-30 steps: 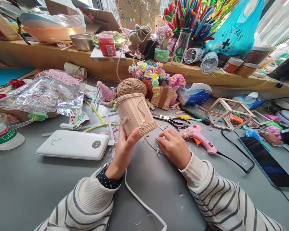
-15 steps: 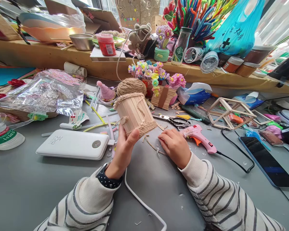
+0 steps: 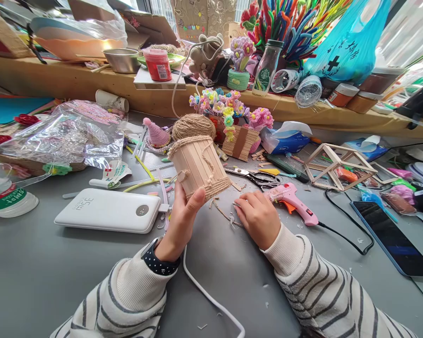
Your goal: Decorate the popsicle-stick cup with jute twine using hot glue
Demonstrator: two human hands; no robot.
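My left hand (image 3: 181,219) grips a round holder made of wooden craft sticks (image 3: 196,165), tilted to the left, with jute twine wound around its top rim and its base. A loose twine strand (image 3: 223,212) trails from the base down to the grey table. My right hand (image 3: 257,217) rests on the table with curled fingers at the end of that strand; whether it pinches the strand is unclear. A pink glue gun (image 3: 292,200) lies just right of that hand. A ball of twine (image 3: 193,126) sits behind the holder.
A white power bank (image 3: 109,211) lies left of my left hand, its cable (image 3: 211,296) running toward me. Scissors (image 3: 252,176), a stick-frame (image 3: 333,165), a tablet (image 3: 393,237), a cellophane bag (image 3: 61,137) and pipe-cleaner flowers (image 3: 229,109) crowd the table. A cluttered wooden shelf (image 3: 74,80) runs behind.
Both hands stay nearly in place; my right hand has shifted slightly along the table by the twine strand. The view has nudged a little.
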